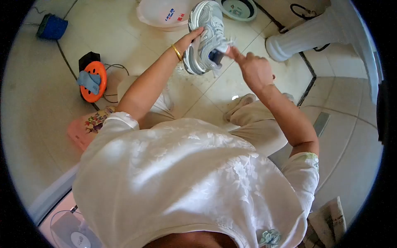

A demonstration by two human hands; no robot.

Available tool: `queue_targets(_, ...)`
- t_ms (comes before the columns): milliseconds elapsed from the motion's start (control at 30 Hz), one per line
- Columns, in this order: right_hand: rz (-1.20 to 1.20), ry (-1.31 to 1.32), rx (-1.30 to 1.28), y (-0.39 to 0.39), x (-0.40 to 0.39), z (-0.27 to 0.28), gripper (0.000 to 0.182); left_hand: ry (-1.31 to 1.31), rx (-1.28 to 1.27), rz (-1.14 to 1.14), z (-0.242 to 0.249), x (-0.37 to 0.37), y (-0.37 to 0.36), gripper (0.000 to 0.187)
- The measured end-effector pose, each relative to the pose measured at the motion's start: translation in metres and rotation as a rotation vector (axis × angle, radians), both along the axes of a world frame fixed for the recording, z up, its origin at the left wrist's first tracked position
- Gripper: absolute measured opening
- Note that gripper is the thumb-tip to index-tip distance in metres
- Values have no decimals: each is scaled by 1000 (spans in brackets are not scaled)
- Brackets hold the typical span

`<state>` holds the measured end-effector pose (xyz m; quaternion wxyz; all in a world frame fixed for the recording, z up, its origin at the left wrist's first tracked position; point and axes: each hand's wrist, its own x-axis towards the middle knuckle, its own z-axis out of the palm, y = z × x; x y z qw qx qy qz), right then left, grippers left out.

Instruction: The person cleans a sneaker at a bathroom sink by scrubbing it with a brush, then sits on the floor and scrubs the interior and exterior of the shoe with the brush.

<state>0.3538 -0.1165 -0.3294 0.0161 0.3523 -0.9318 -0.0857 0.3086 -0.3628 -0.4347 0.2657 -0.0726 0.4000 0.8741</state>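
**Head view: a sneaker held up over the tiled floor, laces in hand**

Head camera looks down past a white embroidered blouse (186, 182) to a pale tiled floor (37, 103), where a white basin (159, 14) sits at the top edge and a ribbed white pedestal (306, 35) stands off to the right. Left of the person lies an orange cable reel (94, 80); a blue brush-like thing (52, 27) is well apart, farther out.

Between the two raised arms hangs the grey-and-white sneaker (205, 37), in the air in front of the basin, toe pointing away. The left hand (191, 39) is wrapped around its side, fingers closed on the upper. The right hand (252, 68) pinches near the tongue, thumb and forefinger closed on what looks like a lace end, though that spot is small and I would not swear to it.

To my eye, a firm left-hand grip on the heel side would keep the shoe from twisting, and short, even pulls along the eyelets would serve better than one long tug.
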Motion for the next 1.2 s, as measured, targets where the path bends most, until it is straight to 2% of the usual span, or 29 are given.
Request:
queue_targets(67,99,-112,-27,8,11,-6,45,3,-3,-41,1,6,-2,49)
queue_targets(133,230,-113,-36,18,15,-4,48,40,27,-84,12,7,0,50)
queue_targets(167,260,-27,17,18,5,5,43,9,21,-82,2,4,-1,50)
queue_targets(200,190,37,126,10,-7,13,40,15,-1,-57,3,7,0,50)
queue_targets(267,141,80,18,3,-23,16,39,38,-49,-18,6,8,3,50)
queue_targets(300,171,70,71,4,-15,15,39,-15,21,-36,3,5,0,48)
queue_targets(467,231,25,271,2,2,14,37,55,-33,-120,0,-1,-4,44)
queue_targets(533,171,136,112,1,-16,17,36,54,-30,-98,-3,2,-6,45)
queue_targets(600,93,96,158,0,3,17,23,50,-20,-111,-4,-3,-7,45)
queue_targets(700,240,-40,207,8,16,15,39,75,-111,-98,-2,-4,-5,46)
queue_targets(733,205,-1,203,0,7,17,40,79,-139,-101,-3,-2,-12,46)
queue_targets(800,134,106,178,10,-12,28,42,30,-24,-12,5,6,-6,45)
queue_targets(900,76,54,99,9,-7,48,43,46,81,110,7,2,-16,44)
queue_targets(1033,-5,-94,-17,2,4,64,43,72,7,192,12,6,-17,45)
queue_targets(1133,-59,-161,-148,-13,13,41,44,109,55,152,8,9,-9,50)
queue_targets(1200,-103,-419,-272,-15,17,38,32,133,58,118,1,8,-10,54)
